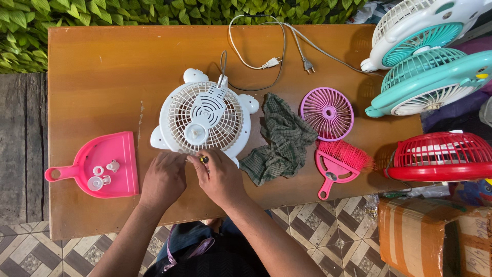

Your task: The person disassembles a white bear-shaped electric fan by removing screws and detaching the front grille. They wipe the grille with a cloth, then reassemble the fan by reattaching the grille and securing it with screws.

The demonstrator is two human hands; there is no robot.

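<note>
White fan lies flat on the wooden surface, grille up, roughly centre. Its rear housing arm runs diagonally from the hub at lower left up to the cord exit at upper right; the cord trails off toward the far edge.

Both hands are at the fan's near rim. Right hand: fingers curled tight round a small tool with a yellow-and-black handle, tip against the rim. Only the handle's end shows; shaft and tip are hidden. Left hand: fingers bent and pressed on the rim just beside the tool; can't tell if it's pinching anything.

Pink dustpan to the left holds small white parts, too small to identify. Green checked cloth, purple grille, and pink brush to the right. More fans at the right edge, cut off.
</note>
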